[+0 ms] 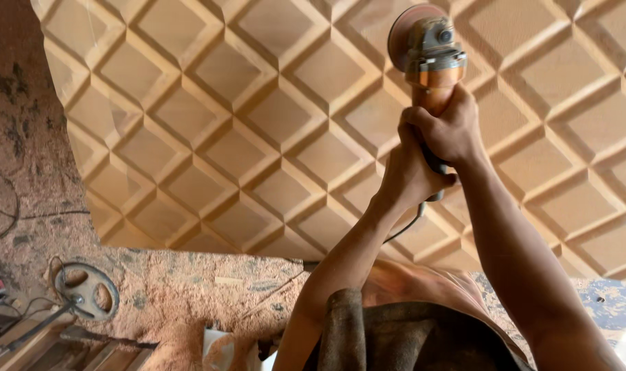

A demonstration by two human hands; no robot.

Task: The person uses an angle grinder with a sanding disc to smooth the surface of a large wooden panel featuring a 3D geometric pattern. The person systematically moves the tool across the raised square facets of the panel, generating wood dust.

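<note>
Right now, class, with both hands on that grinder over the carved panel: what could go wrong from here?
1. The angle grinder has its disc against the diamond-carved wooden panel; a slip could gouge a raised ridge.
2. Left hand and right hand are bare and near the disc, so a kickback could injure them.
3. The cord hangs by the forearms and might snag; sawdust covers the floor.

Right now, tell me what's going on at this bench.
A person holds an angle grinder in both hands, the left hand low on the handle and the right hand above it. Its disc rests against a big wooden panel carved in raised diamond shapes. A cord hangs from the handle. Sawdust covers the floor, where a round metal part lies to the left.
</note>
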